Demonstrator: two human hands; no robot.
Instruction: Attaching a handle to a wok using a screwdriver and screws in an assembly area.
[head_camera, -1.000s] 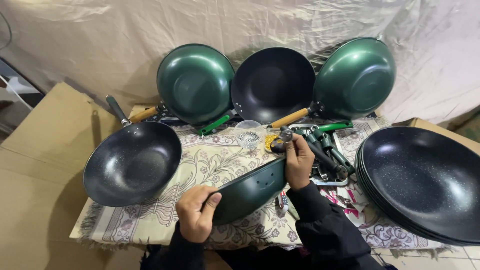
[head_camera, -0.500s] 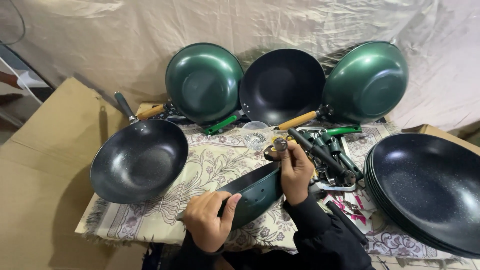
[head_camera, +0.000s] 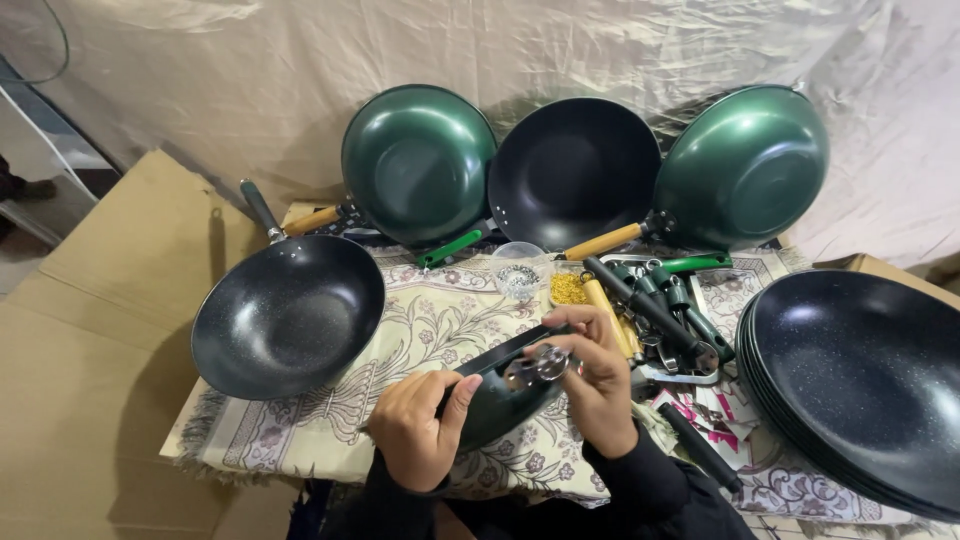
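At the near edge of the table (head_camera: 300, 440), we see the left hand (head_camera: 420, 430) closed around the rim of a green pan (head_camera: 500, 395) that is tipped on its side. The right hand (head_camera: 595, 375) presses a small silvery metal fitting (head_camera: 540, 365) against the pan's wall, fingers pinched together on it. No handle shows on this pan, so we judge the fitting is only being placed and the handle is yet to go on.

At the far edge three pans (head_camera: 575, 170) with handles lean against the draped sheet, and a fourth finished pan (head_camera: 290, 315) lies at the left edge; these look done. At the right edge a stack of bare pans (head_camera: 860, 380) waits, and loose handles (head_camera: 660, 300) lie just beyond the right hand, beside a small dish of brass-coloured screws (head_camera: 568, 288). Much seems left.
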